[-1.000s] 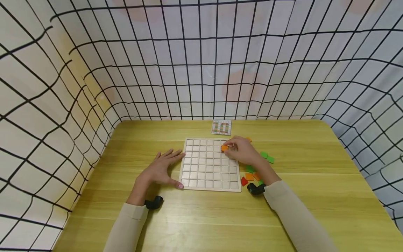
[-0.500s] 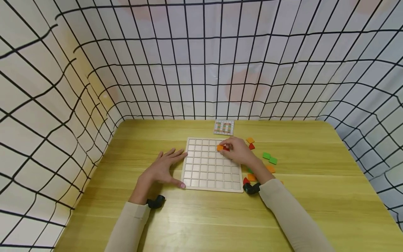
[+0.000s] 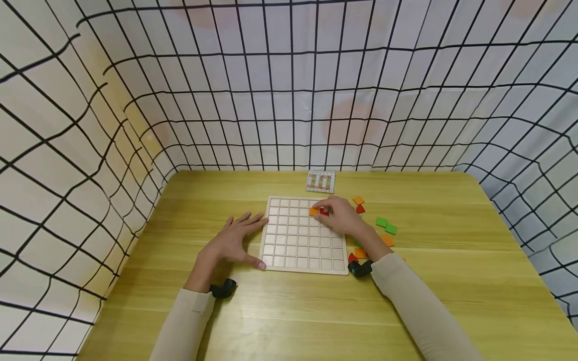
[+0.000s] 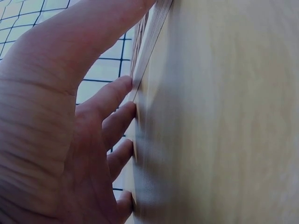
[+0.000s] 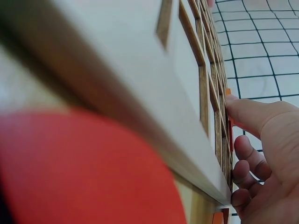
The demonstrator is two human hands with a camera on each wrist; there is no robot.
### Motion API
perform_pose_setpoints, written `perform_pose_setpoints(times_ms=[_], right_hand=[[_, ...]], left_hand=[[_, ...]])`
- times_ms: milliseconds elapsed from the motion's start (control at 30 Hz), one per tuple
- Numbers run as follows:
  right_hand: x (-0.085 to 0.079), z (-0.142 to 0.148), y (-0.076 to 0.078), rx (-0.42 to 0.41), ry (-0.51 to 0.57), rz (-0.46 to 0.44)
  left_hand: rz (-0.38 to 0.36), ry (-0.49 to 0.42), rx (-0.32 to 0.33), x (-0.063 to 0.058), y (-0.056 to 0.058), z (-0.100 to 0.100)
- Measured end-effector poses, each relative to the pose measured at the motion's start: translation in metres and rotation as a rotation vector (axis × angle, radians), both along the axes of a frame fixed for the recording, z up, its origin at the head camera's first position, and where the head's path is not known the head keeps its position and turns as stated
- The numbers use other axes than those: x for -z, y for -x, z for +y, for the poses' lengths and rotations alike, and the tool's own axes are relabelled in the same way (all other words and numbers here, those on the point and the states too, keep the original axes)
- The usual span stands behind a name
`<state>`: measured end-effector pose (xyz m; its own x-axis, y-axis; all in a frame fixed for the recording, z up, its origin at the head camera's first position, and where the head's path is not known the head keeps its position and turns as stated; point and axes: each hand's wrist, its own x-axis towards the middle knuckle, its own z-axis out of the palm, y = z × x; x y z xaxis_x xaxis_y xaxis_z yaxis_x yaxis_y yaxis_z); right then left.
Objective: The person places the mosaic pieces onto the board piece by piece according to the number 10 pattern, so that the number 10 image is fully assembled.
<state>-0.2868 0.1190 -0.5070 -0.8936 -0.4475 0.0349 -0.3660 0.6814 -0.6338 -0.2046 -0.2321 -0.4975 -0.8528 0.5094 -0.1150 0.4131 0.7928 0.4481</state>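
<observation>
A pale wooden grid board lies on the table. My left hand is spread at the board's left side, with thumb and fingertips touching its edge; the left wrist view shows the fingers reaching that edge. Over the upper right cells, my right hand pinches a small orange tile between thumb and fingers. A red tile lies on the board just right of it, partly covered by the hand. In the right wrist view, the thumb touches the orange tile.
Behind the board lies a patterned card. Right of it are loose pieces: an orange tile, a red piece, green tiles and others partly under the right forearm. A black-grid cloth encloses the table.
My right hand has shifted the orange tile leftward along the board, and the red tile beside it has come into view. The left hand keeps its place. The head view has shifted slightly.
</observation>
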Motion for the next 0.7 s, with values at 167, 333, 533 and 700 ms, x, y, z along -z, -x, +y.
perform_pose_setpoints(times_ms=[167, 333, 533, 700], right_hand=[[-0.002, 0.0, 0.0, 0.008, -0.005, -0.006], [-0.002, 0.001, -0.001, 0.014, -0.001, -0.013], [-0.001, 0.008, -0.002, 0.013, 0.051, -0.021], [-0.001, 0.022, -0.005, 0.034, 0.069, -0.017]], left_hand=[[0.003, -0.006, 0.001, 0.0, 0.001, 0.001], [0.002, -0.005, 0.005, -0.001, 0.002, 0.002], [0.001, -0.001, 0.003, -0.001, 0.002, 0.002], [0.004, 0.003, -0.002, -0.001, 0.0, 0.001]])
